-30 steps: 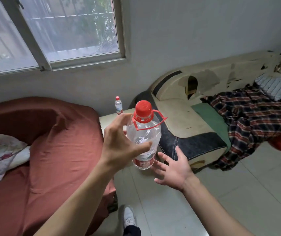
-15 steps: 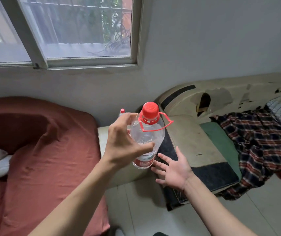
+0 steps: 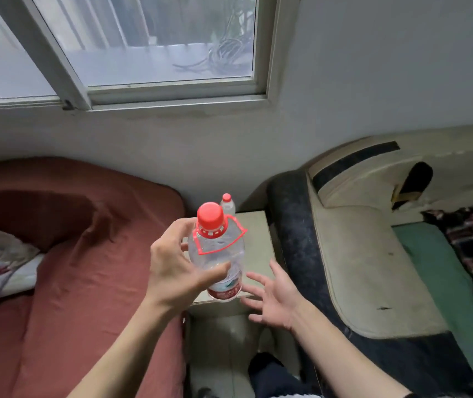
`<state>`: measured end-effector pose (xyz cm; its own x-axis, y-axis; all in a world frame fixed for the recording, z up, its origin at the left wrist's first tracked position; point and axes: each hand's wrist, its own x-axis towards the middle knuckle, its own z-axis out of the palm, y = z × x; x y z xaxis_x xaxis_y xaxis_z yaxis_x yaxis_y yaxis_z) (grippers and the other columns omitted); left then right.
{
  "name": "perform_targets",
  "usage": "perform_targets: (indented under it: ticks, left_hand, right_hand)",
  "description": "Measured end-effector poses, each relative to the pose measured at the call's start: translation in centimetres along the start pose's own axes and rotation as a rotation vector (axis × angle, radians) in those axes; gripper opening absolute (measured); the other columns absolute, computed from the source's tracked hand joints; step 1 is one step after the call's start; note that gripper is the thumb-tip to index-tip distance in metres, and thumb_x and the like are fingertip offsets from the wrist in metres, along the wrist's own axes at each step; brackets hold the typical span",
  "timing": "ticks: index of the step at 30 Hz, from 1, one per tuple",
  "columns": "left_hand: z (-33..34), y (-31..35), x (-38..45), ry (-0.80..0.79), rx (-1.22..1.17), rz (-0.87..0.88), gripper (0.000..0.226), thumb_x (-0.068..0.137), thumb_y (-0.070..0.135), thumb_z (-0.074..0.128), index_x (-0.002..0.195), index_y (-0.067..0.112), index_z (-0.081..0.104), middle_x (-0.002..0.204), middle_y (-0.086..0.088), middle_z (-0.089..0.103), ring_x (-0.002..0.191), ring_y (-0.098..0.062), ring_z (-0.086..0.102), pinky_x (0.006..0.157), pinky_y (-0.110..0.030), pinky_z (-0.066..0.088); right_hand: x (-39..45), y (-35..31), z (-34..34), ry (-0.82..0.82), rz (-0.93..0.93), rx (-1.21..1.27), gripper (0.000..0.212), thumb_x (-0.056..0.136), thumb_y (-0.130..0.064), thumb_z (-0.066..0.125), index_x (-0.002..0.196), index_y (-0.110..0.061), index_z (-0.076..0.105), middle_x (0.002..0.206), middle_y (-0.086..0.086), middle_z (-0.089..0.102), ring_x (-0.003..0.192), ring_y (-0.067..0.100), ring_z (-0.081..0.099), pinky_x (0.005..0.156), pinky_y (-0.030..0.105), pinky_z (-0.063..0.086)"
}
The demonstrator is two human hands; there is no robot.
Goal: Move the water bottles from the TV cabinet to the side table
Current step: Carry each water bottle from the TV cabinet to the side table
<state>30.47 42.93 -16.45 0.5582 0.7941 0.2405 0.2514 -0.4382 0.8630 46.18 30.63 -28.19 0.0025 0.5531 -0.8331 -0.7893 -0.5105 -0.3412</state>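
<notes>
My left hand (image 3: pixel 175 267) grips a large clear water bottle (image 3: pixel 218 254) with a red cap, a red carry loop and a red label, held upright above the near edge of the beige side table (image 3: pixel 254 239). My right hand (image 3: pixel 272 297) hovers just right of the bottle's base, palm up, fingers spread, holding nothing. A small water bottle (image 3: pixel 227 203) with a red cap stands at the table's far left corner against the wall, mostly hidden behind the big bottle.
A sofa under a rust-red cover (image 3: pixel 71 268) flanks the table on the left, with white cloth (image 3: pixel 2 265) on it. A worn cream and black sofa (image 3: pixel 358 254) with a plaid blanket (image 3: pixel 470 248) stands on the right. A window (image 3: pixel 143 47) is above.
I have come closer to the side table, which now lies right under the bottle. Both hands keep their pose, left on the bottle, right open beside it.
</notes>
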Motion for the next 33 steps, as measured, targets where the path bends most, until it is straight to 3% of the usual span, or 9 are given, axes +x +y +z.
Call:
perform_targets:
  ticks: [6,15,21,23,25,29,31,33]
  left_hand:
    - [1.9,-0.9,4.2,0.1,0.014,-0.11,0.062,0.05,0.019,0.092,0.106,0.011,0.066,0.095,0.003,0.071,0.08,0.002,0.068,0.07,-0.008,0.049]
    - [1.4,-5.2,9.2,0.126,0.044,-0.188,0.067,0.047,0.02,0.093,0.109,0.014,0.067,0.098,0.004,0.071,0.084,-0.003,0.069,0.071,-0.01,0.05]
    - [0.6,-9.3,11.6,0.133,0.031,-0.233,0.064,0.047,0.025,0.092,0.105,0.018,0.066,0.094,0.009,0.069,0.083,0.002,0.066,0.07,-0.007,0.047]
    - [0.7,-11.0,12.3,0.128,0.039,-0.244,0.065,0.047,0.031,0.094,0.105,0.02,0.066,0.096,0.009,0.069,0.085,0.0,0.067,0.071,-0.01,0.049]
    - [0.7,-12.9,12.9,0.121,0.058,-0.258,0.068,0.047,0.033,0.093,0.108,0.022,0.066,0.1,0.009,0.069,0.089,-0.006,0.068,0.076,-0.022,0.055]
    - [1.1,-16.5,14.1,0.087,0.148,-0.215,0.072,0.045,0.024,0.095,0.11,0.02,0.065,0.101,0.009,0.066,0.093,-0.01,0.065,0.08,-0.034,0.055]
    - [1.5,-18.0,14.9,0.076,0.175,-0.186,0.07,0.046,0.025,0.095,0.109,0.02,0.065,0.099,0.006,0.065,0.091,-0.015,0.064,0.079,-0.037,0.054]
    - [1.8,-19.8,15.9,0.078,0.184,-0.187,0.068,0.048,0.028,0.093,0.109,0.019,0.065,0.099,0.005,0.065,0.089,-0.017,0.064,0.078,-0.04,0.055]
  right_hand:
    - [4.4,-6.8,0.2,-0.003,0.051,-0.082,0.077,0.092,-0.074,0.019,0.15,-0.026,0.038,0.153,0.006,0.043,0.145,0.035,0.028,0.118,0.057,0.008]
    - [9.2,-11.5,3.0,0.06,0.111,-0.151,0.069,0.096,-0.068,0.023,0.139,-0.022,0.049,0.138,0.009,0.058,0.138,0.035,0.039,0.116,0.055,0.015]
    - [11.5,-13.7,5.2,0.134,0.056,-0.273,0.062,0.098,-0.064,0.026,0.121,-0.021,0.065,0.129,0.006,0.062,0.127,0.031,0.047,0.114,0.054,0.022]
    - [12.0,-14.3,5.9,0.212,0.005,-0.414,0.054,0.099,-0.059,0.031,0.116,-0.022,0.067,0.125,0.002,0.062,0.121,0.028,0.05,0.107,0.05,0.03]
    - [12.3,-14.8,6.4,0.271,-0.078,-0.564,0.045,0.1,-0.054,0.037,0.117,-0.023,0.064,0.123,-0.001,0.06,0.117,0.023,0.051,0.099,0.044,0.036]
    - [12.7,-15.9,6.7,0.28,-0.299,-0.846,0.03,0.099,-0.042,0.048,0.12,-0.024,0.06,0.121,-0.005,0.06,0.104,0.007,0.053,0.077,0.022,0.041]
    - [13.1,-16.2,6.4,0.284,-0.387,-1.015,0.032,0.098,-0.04,0.051,0.126,-0.026,0.058,0.128,-0.007,0.057,0.114,0.006,0.051,0.087,0.022,0.042]
    - [13.8,-16.4,6.1,0.341,-0.443,-1.253,0.037,0.097,-0.043,0.05,0.131,-0.029,0.054,0.135,-0.008,0.053,0.126,0.01,0.045,0.103,0.033,0.039]
